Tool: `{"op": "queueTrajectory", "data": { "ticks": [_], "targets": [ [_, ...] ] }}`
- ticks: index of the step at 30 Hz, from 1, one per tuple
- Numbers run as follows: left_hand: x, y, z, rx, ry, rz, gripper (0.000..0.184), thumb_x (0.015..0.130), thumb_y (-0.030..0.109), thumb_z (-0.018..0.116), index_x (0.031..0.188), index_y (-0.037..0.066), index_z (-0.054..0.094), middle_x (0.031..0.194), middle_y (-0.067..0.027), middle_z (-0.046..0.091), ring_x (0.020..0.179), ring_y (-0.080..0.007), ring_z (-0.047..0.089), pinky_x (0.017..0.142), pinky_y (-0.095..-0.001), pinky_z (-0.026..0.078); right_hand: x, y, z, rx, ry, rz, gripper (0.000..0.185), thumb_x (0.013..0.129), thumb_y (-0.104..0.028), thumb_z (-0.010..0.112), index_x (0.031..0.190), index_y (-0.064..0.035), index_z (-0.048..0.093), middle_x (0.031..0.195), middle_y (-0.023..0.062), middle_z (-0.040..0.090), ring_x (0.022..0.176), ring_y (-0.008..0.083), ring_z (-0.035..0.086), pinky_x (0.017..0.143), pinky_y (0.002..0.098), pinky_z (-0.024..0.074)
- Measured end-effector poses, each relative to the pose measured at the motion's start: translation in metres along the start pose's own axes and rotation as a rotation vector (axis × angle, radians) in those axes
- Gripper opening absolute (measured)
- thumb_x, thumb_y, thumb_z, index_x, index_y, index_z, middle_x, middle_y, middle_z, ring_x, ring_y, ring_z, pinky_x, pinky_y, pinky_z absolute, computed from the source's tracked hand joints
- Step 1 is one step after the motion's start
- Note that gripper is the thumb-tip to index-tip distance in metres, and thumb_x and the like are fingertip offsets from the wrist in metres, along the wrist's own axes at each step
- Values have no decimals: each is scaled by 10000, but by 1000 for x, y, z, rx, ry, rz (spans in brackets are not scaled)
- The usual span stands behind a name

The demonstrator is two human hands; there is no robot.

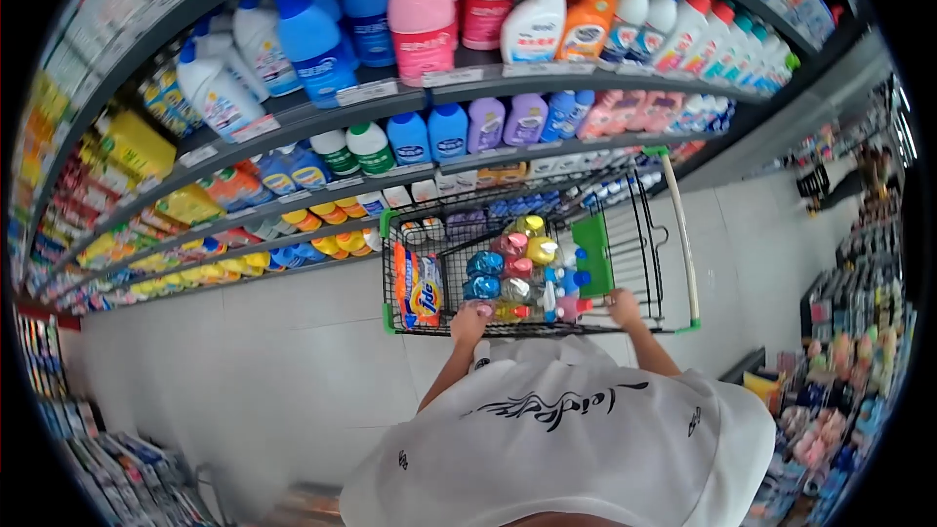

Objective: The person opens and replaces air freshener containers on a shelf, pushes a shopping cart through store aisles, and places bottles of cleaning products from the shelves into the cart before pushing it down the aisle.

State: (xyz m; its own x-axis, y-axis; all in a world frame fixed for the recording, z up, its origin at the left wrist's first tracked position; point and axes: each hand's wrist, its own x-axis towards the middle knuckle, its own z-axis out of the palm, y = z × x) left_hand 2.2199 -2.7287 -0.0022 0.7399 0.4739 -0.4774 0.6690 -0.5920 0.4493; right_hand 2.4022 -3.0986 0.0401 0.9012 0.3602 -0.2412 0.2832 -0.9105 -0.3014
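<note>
A shopping cart (390, 283) stands in front of me, with several bottles in its basket. My left hand (470, 320) is at the near side, its fingers closed round the top of a pinkish bottle beside a yellow bottle (509, 312). Farther right, my right hand (623, 308) has its fingers closed at the red end of a pink bottle (568, 308). Blue bottles (484, 264), a yellow bottle (541, 251) and clear ones lie in rows between the hands. An orange detergent bag (418, 285) rests at the cart's left end.
Curved shelves (390, 98) full of cleaning bottles rise beyond the cart. A green panel (590, 254) and the cart's pale handle (680, 234) are at its right. Grey floor tiles (322, 351) show at the left. More goods (830, 400) hang at the right, and a person (847, 185) is far off.
</note>
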Motion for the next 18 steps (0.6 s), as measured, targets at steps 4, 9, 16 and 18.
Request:
{"op": "queueTrajectory", "data": {
  "ticks": [4, 9, 16, 18],
  "targets": [
    [-2, 4, 1, 12, 45, 5, 275, 823, 283, 604, 931, 41, 677, 908, -173, 690, 839, -360, 674, 746, -462, 536, -33, 65, -61, 172, 388, 247, 140, 812, -80, 588, 920, -20, 654, 938, 197, 643, 896, 378, 604, 798, 462, 488],
    [-4, 3, 3, 58, 101, 32, 260, 817, 279, 598, 890, 55, 708, 904, -165, 691, 824, -357, 669, 746, -460, 532, -37, 72, -119, -67, 645, 215, 230, 787, -82, 628, 1007, -25, 596, 985, 191, 592, 937, 381, 568, 822, 447, 469],
    [-4, -10, 19, 11, 69, 67, 273, 817, 284, 592, 911, 54, 706, 899, -188, 681, 865, -374, 652, 755, -480, 519, 7, 159, -130, 68, 430, 490, 621, 723, -308, 754, 1196, 16, 516, 1117, 240, 596, 1034, 373, 581, 902, 430, 470],
    [-16, 3, 17, 15, 125, 55, 285, 826, 293, 589, 921, 49, 701, 900, -186, 681, 866, -380, 649, 759, -481, 517, 18, 169, -147, 219, 165, 469, 664, 741, -332, 749, 1247, 15, 493, 1115, 236, 619, 1029, 361, 605, 900, 428, 478]
  ]
}}
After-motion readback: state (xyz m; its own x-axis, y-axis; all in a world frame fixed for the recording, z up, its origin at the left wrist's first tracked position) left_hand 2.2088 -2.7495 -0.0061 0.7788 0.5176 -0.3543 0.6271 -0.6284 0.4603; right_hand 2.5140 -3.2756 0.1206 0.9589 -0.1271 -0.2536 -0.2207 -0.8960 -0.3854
